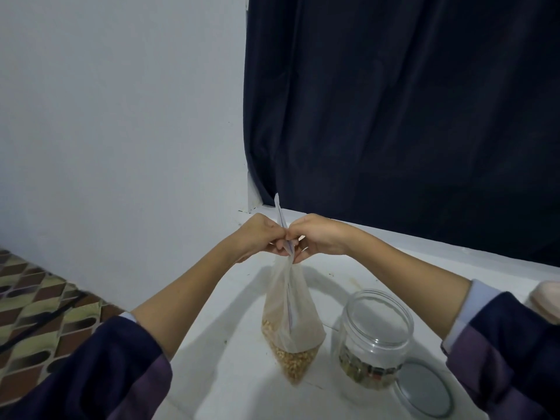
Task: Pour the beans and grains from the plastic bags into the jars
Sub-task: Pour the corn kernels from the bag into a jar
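Two hands meet at the top of one translucent plastic zip bag [289, 313], held up over the white surface [230, 386]. The left hand [262, 237] and right hand [315, 237] each pinch the bag's mouth from opposite sides, fingertips nearly touching, a grip that looks set to pull the zip seal apart; whether the seal is already open, cannot tell. The bag hangs upright with one corner pointing down, so its tan grains [292, 362] sit pooled in that low corner, away from the mouth, and likely will not spill while it is opened. Whether the tip touches the surface, cannot tell. One clear plastic jar [375, 338] stands just beside the bag on the right side, mouth open and upright, ready to receive; it holds a shallow layer of mixed beans at the bottom. One round grey-topped clear lid [424, 389] lies flat on the surface against the jar's near side, out of the pour path. One pale rounded object [545, 301] shows at the right edge, cut off, unidentifiable. Count: one bag, one jar, one lid, two hands. Pouring from this bag not yet begun, judging by the closed-looking top.
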`<state>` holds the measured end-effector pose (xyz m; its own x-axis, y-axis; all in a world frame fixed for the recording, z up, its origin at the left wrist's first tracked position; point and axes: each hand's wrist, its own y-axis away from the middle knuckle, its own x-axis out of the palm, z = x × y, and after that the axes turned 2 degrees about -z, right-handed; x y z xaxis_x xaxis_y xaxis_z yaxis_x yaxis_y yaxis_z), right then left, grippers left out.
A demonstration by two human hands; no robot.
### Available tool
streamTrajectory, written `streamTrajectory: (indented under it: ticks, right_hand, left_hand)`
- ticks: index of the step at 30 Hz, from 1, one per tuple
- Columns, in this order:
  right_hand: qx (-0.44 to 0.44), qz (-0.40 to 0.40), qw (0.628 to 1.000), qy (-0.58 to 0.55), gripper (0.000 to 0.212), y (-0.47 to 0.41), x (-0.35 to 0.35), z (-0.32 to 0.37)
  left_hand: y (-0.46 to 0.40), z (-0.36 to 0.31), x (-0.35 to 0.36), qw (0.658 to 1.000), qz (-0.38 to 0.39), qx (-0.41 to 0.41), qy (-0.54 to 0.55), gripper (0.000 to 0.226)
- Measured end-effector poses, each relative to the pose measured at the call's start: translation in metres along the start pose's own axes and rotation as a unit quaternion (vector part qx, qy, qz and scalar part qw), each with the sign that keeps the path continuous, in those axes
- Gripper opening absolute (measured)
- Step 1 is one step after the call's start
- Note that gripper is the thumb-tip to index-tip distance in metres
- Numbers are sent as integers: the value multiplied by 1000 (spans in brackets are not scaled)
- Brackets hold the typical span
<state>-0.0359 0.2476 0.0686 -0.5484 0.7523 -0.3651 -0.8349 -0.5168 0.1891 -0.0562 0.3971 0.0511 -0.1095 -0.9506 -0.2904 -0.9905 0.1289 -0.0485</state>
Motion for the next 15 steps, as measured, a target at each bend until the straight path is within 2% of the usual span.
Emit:
streamTrajectory:
  ticks: [1,3,5,11,13,15]
  right_hand:
    - [7,-15,1000,-19,56,-1,1,0]
    - [15,-47,998,-33,40,-3,3,-1]
    - [15,-75,997,-4,28,-4,4,-1]
    - [22,-150,987,51,26,-4,1,-3]
    - [27,-157,985,60,22,-3,-4,-4]
    - [40,-157,980,118,15,-1,-8,-4]
  left_hand:
    - [-1,1,1,1000,-10,4,-12,41]
    - [-3,3,3,999,-20,6,-28,31]
    - [-5,4,3,999,-18,7,-37,26]
    - [-10,9,-2,1000,-15,-3,-11,21]
    - [-10,12,-8,1000,-10,-14,3,23]
    - [-8,12,-16,999,16,-26,-11,28]
